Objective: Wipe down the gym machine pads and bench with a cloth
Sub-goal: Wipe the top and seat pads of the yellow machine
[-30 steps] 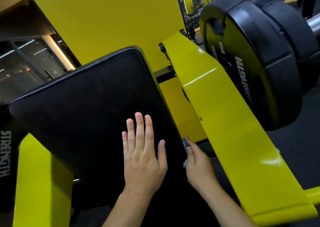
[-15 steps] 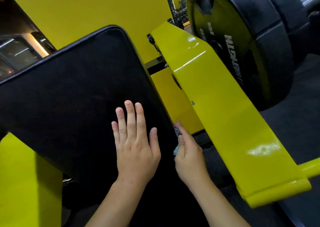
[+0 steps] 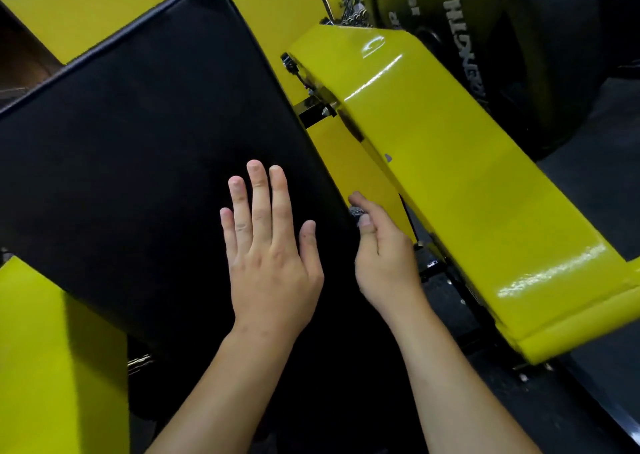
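Cloth [image 3: 356,212] showed only as a small dark, patterned scrap pinched between the thumb and curled fingers [image 3: 360,201] of the right hand [image 3: 384,259], at the right edge of the black pad [image 3: 145,135]. Most of the cloth was hidden inside the grip, so its full shape could not be told. The right hand sat in the gap between the pad edge and the yellow arm [image 3: 450,176] of the machine. The left hand [image 3: 270,242] lay flat on the pad near its lower right part, fingers straight and close together, thumb slightly apart, holding nothing. The pad was tilted, its upper corner rounded and piped. Beyond the yellow arm stood a large black weight plate [image 3: 519,55] with white lettering. A yellow frame piece [image 3: 52,367] showed below the pad at lower left.
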Motion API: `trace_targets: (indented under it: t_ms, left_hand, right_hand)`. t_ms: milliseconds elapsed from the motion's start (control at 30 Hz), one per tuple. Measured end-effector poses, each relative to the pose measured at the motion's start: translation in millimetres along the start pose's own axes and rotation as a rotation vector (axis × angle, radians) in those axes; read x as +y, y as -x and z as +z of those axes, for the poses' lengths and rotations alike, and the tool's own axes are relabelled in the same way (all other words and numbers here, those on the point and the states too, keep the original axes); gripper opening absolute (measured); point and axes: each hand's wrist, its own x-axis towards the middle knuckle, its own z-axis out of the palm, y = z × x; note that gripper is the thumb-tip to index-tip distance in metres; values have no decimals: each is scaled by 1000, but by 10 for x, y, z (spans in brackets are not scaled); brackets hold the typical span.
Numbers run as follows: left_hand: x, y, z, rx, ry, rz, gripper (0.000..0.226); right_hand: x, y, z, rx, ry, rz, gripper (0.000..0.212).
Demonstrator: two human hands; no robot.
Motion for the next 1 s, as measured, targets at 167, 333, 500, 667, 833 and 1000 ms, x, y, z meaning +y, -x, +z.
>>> trace_targets:
  t_ms: [167,333,500,667,833,1000]
  left_hand:
    - [-8,10,44,23,15,11,73]
    - [12,17,79,49,20,7,72]
    - [28,34,116,56,0,-8,71]
    - [127,70,178,70,-7,-59,68]
    - [180,65,229,98,-19,-101,66]
    - [325,109,225,91,36,-186,67]
  right_hand:
    - [243,124,-44,-53,-3,-15,41]
    - [830,385,-289,-141,15,159,42]
    - [882,366,-367,-160,-40,205,42]
    - [712,319,-287,-105,-108,129,40]
    - [768,251,-268,-152,-104,-83,42]
    - [1021,253,-340,-243,-5,-206,50]
